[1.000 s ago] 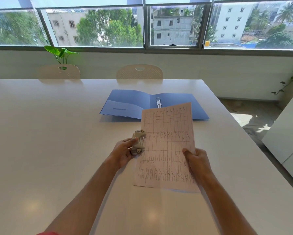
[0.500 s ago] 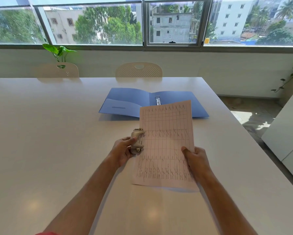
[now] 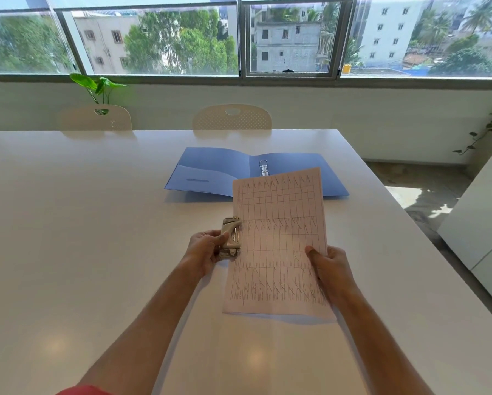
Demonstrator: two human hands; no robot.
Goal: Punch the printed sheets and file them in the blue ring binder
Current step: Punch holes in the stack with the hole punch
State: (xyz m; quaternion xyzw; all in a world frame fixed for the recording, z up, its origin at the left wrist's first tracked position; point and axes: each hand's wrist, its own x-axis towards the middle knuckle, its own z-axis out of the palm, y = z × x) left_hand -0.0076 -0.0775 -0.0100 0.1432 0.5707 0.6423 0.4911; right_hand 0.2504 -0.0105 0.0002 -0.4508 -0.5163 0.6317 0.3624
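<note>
A stack of printed sheets [image 3: 279, 240] with a ruled grid is held above the white table [image 3: 96, 252]. My right hand [image 3: 329, 270] grips its right edge, thumb on top. A small beige metal hole punch [image 3: 231, 237] sits on the sheets' left edge, and my left hand [image 3: 206, 248] is closed around it. Behind the sheets the blue ring binder [image 3: 216, 169] lies open and flat, its metal rings [image 3: 264, 168] standing at the spine. The sheets' top edge hides part of the binder's right cover.
Two cream chairs [image 3: 232, 116] stand at the table's far side below a wide window. A potted plant [image 3: 98, 86] is behind the left chair. The table's right edge drops to the floor beside a white cabinet [image 3: 484, 223].
The sheets and punch have shifted slightly left and lifted a little, both hands keeping their grip. The binder has not moved.
</note>
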